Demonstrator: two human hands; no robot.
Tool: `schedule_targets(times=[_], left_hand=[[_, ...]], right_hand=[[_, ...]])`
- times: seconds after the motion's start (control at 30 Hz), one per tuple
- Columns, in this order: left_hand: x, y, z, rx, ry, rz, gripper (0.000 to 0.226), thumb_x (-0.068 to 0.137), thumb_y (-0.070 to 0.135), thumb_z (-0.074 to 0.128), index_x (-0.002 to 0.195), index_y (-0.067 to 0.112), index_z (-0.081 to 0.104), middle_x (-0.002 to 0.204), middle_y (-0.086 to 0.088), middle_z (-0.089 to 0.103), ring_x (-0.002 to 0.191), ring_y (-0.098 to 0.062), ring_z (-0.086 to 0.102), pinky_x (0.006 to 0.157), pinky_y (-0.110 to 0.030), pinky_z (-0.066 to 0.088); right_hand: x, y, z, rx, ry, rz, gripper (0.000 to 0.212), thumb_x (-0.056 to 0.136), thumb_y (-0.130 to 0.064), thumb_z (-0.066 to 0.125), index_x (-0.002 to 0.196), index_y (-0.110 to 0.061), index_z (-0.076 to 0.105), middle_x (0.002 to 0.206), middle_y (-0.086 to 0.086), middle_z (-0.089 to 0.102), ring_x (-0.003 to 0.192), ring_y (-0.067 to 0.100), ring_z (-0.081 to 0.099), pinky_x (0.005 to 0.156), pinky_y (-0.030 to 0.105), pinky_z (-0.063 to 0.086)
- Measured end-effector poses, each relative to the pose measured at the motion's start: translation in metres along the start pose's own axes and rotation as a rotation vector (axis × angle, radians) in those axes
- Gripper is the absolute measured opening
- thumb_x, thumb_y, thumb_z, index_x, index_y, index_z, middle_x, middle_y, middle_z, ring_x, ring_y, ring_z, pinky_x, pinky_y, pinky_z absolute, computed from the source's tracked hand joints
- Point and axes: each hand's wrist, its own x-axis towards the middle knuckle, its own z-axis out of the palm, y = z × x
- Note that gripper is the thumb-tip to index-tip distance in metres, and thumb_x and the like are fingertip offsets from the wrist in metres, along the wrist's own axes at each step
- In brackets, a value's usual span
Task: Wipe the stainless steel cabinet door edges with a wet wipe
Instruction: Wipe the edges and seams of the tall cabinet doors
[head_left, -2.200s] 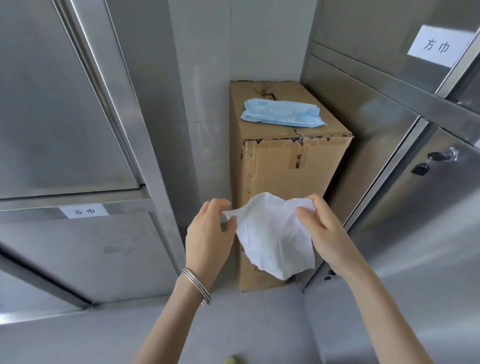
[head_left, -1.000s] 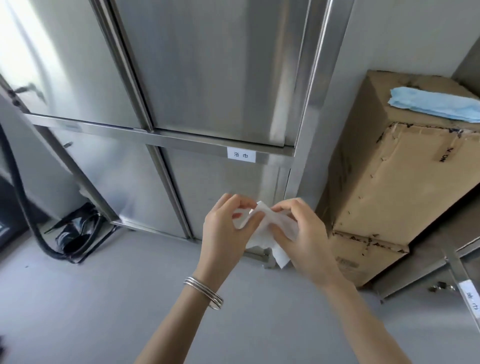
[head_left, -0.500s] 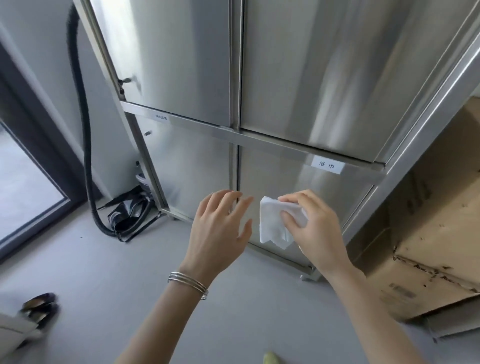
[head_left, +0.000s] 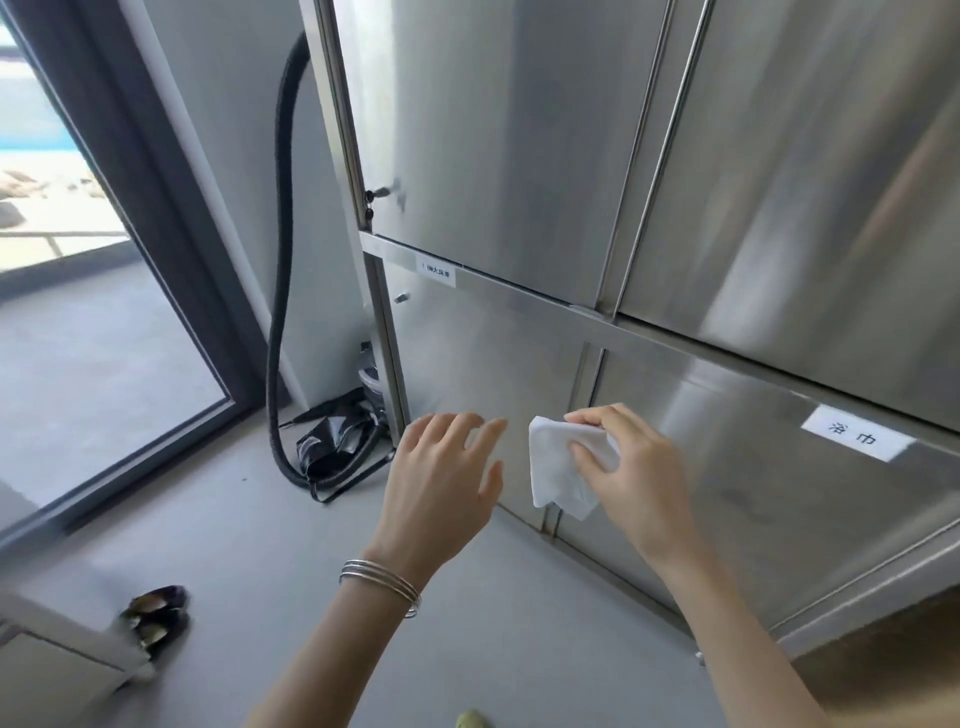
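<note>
Fingers and thumb of the right hand (head_left: 628, 467) are curled round a folded white wet wipe (head_left: 558, 467), which is held up in front of the vertical seam (head_left: 584, 384) between the two lower doors of the stainless steel cabinet (head_left: 519, 130); whether steel is touched by it cannot be told. The left hand (head_left: 447, 478) is held just beside the wipe, spread open with nothing in it, and thin silver bangles (head_left: 379, 579) are worn on that wrist.

Grey floor (head_left: 249, 545), pale wall (head_left: 234, 130) at left. Big glass door (head_left: 78, 338) w/ dark frame (head_left: 156, 208), bright daylight outside. Black hose (head_left: 277, 312) hangs along wall; dark shoes (head_left: 156, 616) on floor.
</note>
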Motion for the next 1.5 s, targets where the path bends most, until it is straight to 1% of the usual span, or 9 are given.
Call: schedule_targets(times=[0.2,0.53,0.7,0.8,0.9,1.03,1.2,1.37,1.5], left_hand=[[0.048,-0.071,0.025,0.043,-0.166,-0.067,0.033,0.084,0.020,0.069,0.117,0.015,0.068,0.105,-0.001,0.068,0.094,-0.025,0.064,0.087,-0.039,0.051],[0.121,-0.171,0.044,-0.006,-0.072,0.027,0.038,0.075,0.014,0.078,0.112,0.013,0.070,0.106,-0.002,0.070,0.098,-0.025,0.067,0.087,-0.038,0.054],[0.155,-0.234,0.051,-0.063,0.011,0.114,0.037,0.073,0.009,0.077,0.108,0.014,0.071,0.101,0.001,0.070,0.092,-0.021,0.068,0.082,-0.036,0.055],[0.180,-0.279,0.050,-0.065,0.030,0.183,0.038,0.071,0.009,0.077,0.108,0.014,0.071,0.101,0.001,0.070,0.093,-0.021,0.068,0.081,-0.034,0.054],[0.210,-0.322,0.045,-0.072,0.046,0.247,0.038,0.070,0.009,0.078,0.108,0.014,0.071,0.102,0.000,0.070,0.095,-0.022,0.067,0.082,-0.035,0.054],[0.248,-0.366,0.038,-0.077,0.095,0.341,0.040,0.068,0.009,0.079,0.107,0.013,0.072,0.105,-0.002,0.070,0.099,-0.025,0.067,0.083,-0.036,0.055],[0.295,-0.402,0.029,-0.099,0.159,0.392,0.041,0.067,0.009,0.080,0.107,0.013,0.072,0.110,-0.004,0.069,0.104,-0.026,0.066,0.083,-0.037,0.054],[0.351,-0.427,0.025,-0.095,0.234,0.427,0.043,0.067,0.010,0.081,0.109,0.015,0.071,0.110,-0.002,0.068,0.105,-0.024,0.066,0.085,-0.035,0.054],[0.398,-0.442,0.019,-0.077,0.298,0.438,0.043,0.068,0.011,0.081,0.110,0.015,0.071,0.111,-0.002,0.068,0.105,-0.025,0.066,0.086,-0.035,0.053]], right_hand=[[0.073,-0.002,0.059,0.024,-0.045,0.017,0.024,0.080,-0.006,0.069,0.099,-0.019,0.067,0.096,-0.011,0.066,0.088,0.012,0.061,0.075,0.026,0.047],[0.163,-0.012,0.118,0.003,-0.029,0.077,0.026,0.081,-0.007,0.069,0.103,-0.019,0.068,0.097,-0.004,0.070,0.090,0.019,0.064,0.081,0.038,0.052],[0.201,-0.029,0.163,-0.054,0.043,0.131,0.026,0.080,-0.009,0.070,0.102,-0.023,0.068,0.095,-0.004,0.070,0.086,0.018,0.064,0.075,0.034,0.051],[0.226,-0.048,0.191,-0.097,0.119,0.142,0.026,0.078,-0.007,0.072,0.100,-0.021,0.069,0.093,-0.006,0.071,0.084,0.017,0.063,0.072,0.023,0.044],[0.254,-0.071,0.214,-0.112,0.168,0.150,0.026,0.078,-0.006,0.072,0.101,-0.020,0.070,0.094,-0.006,0.071,0.083,0.017,0.065,0.073,0.023,0.044],[0.290,-0.104,0.232,-0.147,0.255,0.109,0.024,0.077,-0.006,0.073,0.097,-0.018,0.070,0.082,-0.012,0.067,0.070,0.005,0.054,0.065,0.016,0.038],[0.340,-0.130,0.239,-0.161,0.282,0.083,0.024,0.079,-0.006,0.071,0.100,-0.019,0.071,0.084,-0.008,0.069,0.071,0.006,0.054,0.068,0.013,0.040],[0.400,-0.142,0.238,-0.191,0.320,0.008,0.023,0.080,-0.009,0.072,0.099,-0.021,0.070,0.084,-0.018,0.065,0.079,0.004,0.057,0.071,0.007,0.040],[0.450,-0.147,0.234,-0.193,0.364,-0.078,0.023,0.080,-0.009,0.072,0.099,-0.022,0.070,0.083,-0.023,0.063,0.073,-0.006,0.056,0.063,0.003,0.040]])
